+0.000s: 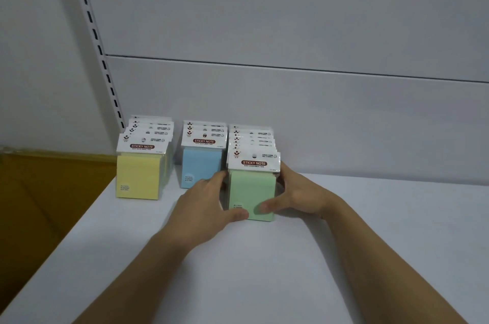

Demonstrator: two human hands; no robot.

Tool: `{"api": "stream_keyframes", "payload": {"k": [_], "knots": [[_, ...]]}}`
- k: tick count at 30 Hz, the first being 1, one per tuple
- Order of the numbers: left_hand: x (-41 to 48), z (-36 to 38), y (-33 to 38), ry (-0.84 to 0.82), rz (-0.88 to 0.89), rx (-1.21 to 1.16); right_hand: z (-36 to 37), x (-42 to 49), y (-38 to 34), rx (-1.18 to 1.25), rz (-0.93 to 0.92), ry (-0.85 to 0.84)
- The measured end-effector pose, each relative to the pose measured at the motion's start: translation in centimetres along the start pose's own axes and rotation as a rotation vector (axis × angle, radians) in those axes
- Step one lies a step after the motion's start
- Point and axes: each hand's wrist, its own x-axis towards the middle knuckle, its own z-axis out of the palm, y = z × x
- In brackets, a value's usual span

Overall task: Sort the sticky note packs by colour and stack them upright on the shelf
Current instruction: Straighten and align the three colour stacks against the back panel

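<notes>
Three upright rows of sticky-note packs on the white shelf (291, 257): yellow (139, 176) left, blue (199, 164) middle, green (251, 191) right

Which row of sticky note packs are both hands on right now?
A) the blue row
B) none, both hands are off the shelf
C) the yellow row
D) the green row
D: the left hand and right hand clasp either side of the green row, rightmost of three.

Soft, even, rather dim light with a cool grey cast falls on the white shelf (344, 244), leaving only faint shadows under the forearms, no glare, slight overall softness that blurs small print, and wide-angle bending of the slotted upright (95, 40) at left.
</notes>
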Motion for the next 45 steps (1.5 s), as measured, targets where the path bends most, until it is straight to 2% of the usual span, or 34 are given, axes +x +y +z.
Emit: {"api": "stream_keyframes", "payload": {"k": [10,17,23,29,34,41,45], "knots": [[-0.1,0.1,0.5,0.039,0.010,0.016,0.9,-0.2,-0.3,-0.081,-0.003,0.190],[0.1,1.0,1.0,0.120,0.009,-0.002,1.0,-0.6,-0.6,-0.225,-0.006,0.296],[0.2,1.9,1.2,0.173,0.017,-0.087,0.8,-0.9,-0.2,-0.193,0.025,0.275],[0.2,2.0,1.1,0.157,0.019,-0.122,1.5,-1.2,-0.8,-0.233,-0.014,0.197],[0.7,2.3,1.2,0.149,-0.023,-0.192,1.8,-0.8,-0.5,-0.212,0.020,0.218],[0.8,3.4,1.7,0.237,-0.040,-0.186,1.9,-0.1,0.2,-0.203,0.064,0.271],[0.9,3.6,1.4,0.210,-0.035,-0.188,2.2,-0.4,0.3,-0.209,0.069,0.313]]}}
